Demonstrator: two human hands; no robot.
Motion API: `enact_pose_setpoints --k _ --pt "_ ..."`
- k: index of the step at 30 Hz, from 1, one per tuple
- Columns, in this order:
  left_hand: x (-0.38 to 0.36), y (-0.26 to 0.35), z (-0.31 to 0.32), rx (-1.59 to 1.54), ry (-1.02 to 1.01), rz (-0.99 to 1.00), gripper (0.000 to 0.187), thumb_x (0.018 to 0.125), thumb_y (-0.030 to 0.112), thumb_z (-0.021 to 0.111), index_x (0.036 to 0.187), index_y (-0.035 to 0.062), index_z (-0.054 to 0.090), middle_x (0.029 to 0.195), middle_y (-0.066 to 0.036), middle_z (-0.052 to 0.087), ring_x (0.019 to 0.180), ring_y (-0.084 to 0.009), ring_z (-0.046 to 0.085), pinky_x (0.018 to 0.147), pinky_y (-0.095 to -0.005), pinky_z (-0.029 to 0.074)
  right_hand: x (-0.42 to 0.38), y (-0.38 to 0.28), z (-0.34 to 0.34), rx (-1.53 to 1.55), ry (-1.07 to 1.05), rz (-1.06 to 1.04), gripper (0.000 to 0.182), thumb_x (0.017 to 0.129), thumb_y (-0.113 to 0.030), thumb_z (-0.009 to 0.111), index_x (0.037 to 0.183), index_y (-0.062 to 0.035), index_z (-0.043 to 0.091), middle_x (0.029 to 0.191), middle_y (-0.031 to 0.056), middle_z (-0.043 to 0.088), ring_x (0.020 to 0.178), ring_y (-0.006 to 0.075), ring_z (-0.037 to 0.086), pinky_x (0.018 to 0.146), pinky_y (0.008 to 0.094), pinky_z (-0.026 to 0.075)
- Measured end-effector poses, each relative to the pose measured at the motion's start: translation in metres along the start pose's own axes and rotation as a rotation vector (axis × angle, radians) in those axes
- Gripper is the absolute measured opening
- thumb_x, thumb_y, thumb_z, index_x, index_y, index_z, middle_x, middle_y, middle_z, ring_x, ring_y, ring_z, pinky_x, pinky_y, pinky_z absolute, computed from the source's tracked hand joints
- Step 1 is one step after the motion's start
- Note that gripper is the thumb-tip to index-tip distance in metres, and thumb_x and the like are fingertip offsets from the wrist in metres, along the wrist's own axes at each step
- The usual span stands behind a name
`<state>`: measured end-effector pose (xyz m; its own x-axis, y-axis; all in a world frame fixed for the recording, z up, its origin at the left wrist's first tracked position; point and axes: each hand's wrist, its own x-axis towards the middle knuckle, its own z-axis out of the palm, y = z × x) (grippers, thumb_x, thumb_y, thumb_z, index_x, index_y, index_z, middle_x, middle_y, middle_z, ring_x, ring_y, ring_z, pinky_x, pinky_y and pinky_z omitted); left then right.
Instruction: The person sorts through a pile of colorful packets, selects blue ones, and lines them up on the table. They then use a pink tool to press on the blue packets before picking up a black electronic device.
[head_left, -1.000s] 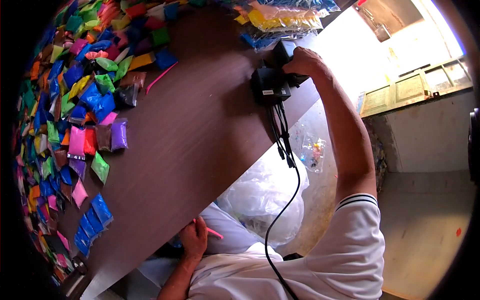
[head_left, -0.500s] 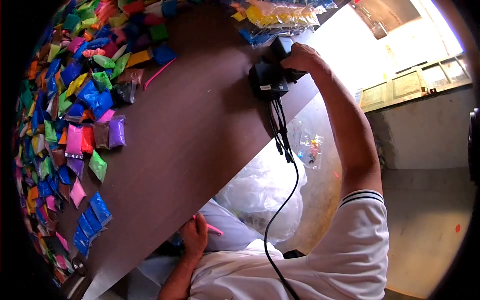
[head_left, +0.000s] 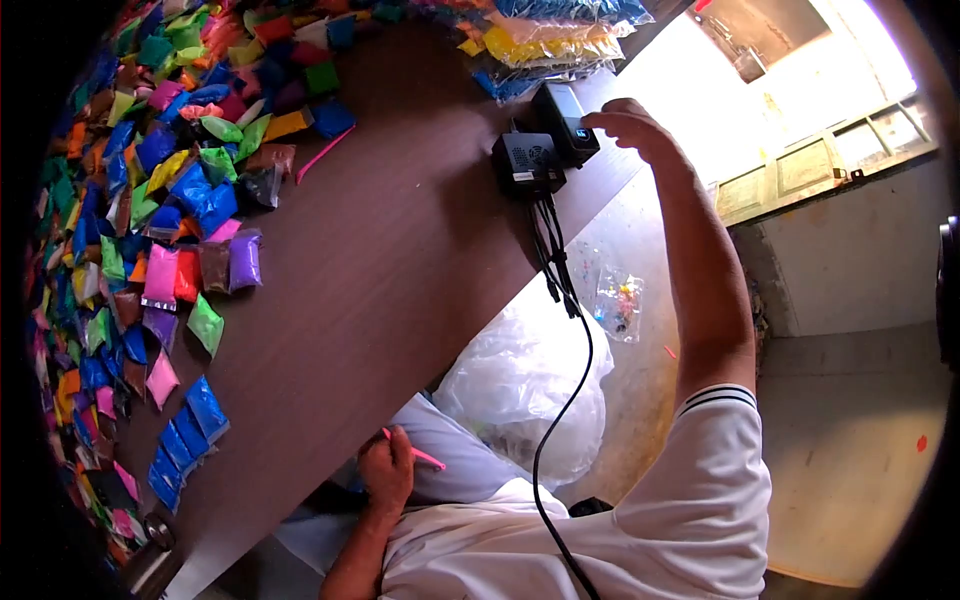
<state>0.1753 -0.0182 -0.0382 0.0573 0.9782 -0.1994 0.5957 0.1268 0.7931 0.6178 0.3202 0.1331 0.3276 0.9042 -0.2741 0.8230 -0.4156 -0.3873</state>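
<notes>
My left hand [head_left: 387, 467] is closed around a thin pink tool [head_left: 428, 460] near the table's lower edge, above my lap. At the table's far right edge, my right hand [head_left: 622, 125] is beside a black power bank [head_left: 566, 120] with a small lit display. Its fingers are loosely bent and partly apart, with nothing between them; the fingertips are close to the display end. Left of the power bank, a black box [head_left: 528, 163] sits on the table, and several black cables [head_left: 554, 250] run down from it.
Many small coloured packets [head_left: 188, 190] cover the left of the brown table [head_left: 350, 270]. A pink strip [head_left: 325, 154] lies beside them. Stacked clear bags [head_left: 550, 42] are at the top. A white plastic bag [head_left: 525, 390] and a small clear bag [head_left: 620, 303] are below the table edge.
My right hand has let go of the power bank and moved slightly right, so the display now shows. My left hand keeps its hold on the pink tool.
</notes>
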Motion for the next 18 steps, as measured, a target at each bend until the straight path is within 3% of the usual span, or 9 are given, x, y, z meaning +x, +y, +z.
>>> enact_pose_setpoints --k 1,3,6,11,13,15,18 --pt "-0.001 -0.004 0.003 0.019 0.017 0.005 0.045 0.093 0.023 0.051 0.055 -0.001 0.054 0.056 -0.019 0.054 0.056 -0.0387 0.053 0.058 -0.0482 0.041 0.005 0.003 0.004 -0.031 -0.027 -0.052 0.042 0.071 -0.043 0.071 0.084 -0.003 0.066 0.078 0.0054 0.056 0.071 0.0178 0.051 0.065 0.0328 0.044" --pt "-0.001 -0.008 0.005 0.042 0.036 0.01 0.046 0.093 0.023 0.051 0.054 -0.0012 0.054 0.056 -0.019 0.054 0.056 -0.0389 0.053 0.058 -0.0485 0.041 0.011 -0.002 0.026 -0.072 0.113 -0.103 0.042 0.073 -0.044 0.07 0.075 -0.0032 0.062 0.071 0.0036 0.052 0.062 0.0155 0.046 0.057 0.031 0.04" --pt "-0.002 -0.01 0.004 0.007 0.009 -0.023 0.046 0.093 0.024 0.05 0.055 -0.0013 0.054 0.057 -0.019 0.054 0.056 -0.0386 0.052 0.058 -0.0491 0.04 0.011 -0.016 0.022 -0.02 0.089 -0.063 0.043 0.075 -0.046 0.067 0.071 -0.0046 0.059 0.068 0.0029 0.05 0.058 0.0136 0.042 0.052 0.0304 0.037" --pt "-0.001 -0.007 0.003 -0.005 0.007 -0.036 0.047 0.094 0.026 0.05 0.055 -0.0012 0.055 0.057 -0.018 0.055 0.055 -0.0372 0.053 0.058 -0.0488 0.04 0.036 0.021 0.007 0.061 0.241 -0.019 0.043 0.081 -0.048 0.063 0.075 -0.0057 0.06 0.069 0.0027 0.053 0.058 0.012 0.044 0.053 0.0292 0.037" --pt "0.0 -0.004 0.003 0.013 0.026 -0.012 0.048 0.094 0.027 0.05 0.055 -0.0004 0.055 0.056 -0.017 0.056 0.055 -0.0371 0.054 0.057 -0.0484 0.041 0.014 0.031 -0.003 0.245 0.254 -0.074 0.042 0.083 -0.048 0.062 0.081 -0.0053 0.06 0.07 0.0036 0.055 0.061 0.012 0.048 0.055 0.0271 0.04" --pt "0.002 0.003 0.0 0.031 0.052 0.011 0.048 0.095 0.027 0.049 0.055 0.0005 0.056 0.055 -0.016 0.056 0.056 -0.0369 0.055 0.057 -0.0479 0.041 -0.026 0.036 -0.006 0.345 0.342 -0.11 0.047 0.086 -0.04 0.054 0.086 0.0059 0.063 0.073 0.0114 0.061 0.07 0.023 0.058 0.068 0.0388 0.046" --pt "0.003 0.01 -0.003 -0.018 0.001 -0.07 0.049 0.095 0.029 0.048 0.056 0.0011 0.057 0.055 -0.016 0.057 0.055 -0.0372 0.056 0.055 -0.0465 0.042 -0.076 0.07 0.014 0.602 0.529 -0.089 0.04 0.088 -0.04 0.057 0.086 -0.0005 0.063 0.072 0.0048 0.061 0.061 0.0127 0.054 0.056 0.028 0.043"
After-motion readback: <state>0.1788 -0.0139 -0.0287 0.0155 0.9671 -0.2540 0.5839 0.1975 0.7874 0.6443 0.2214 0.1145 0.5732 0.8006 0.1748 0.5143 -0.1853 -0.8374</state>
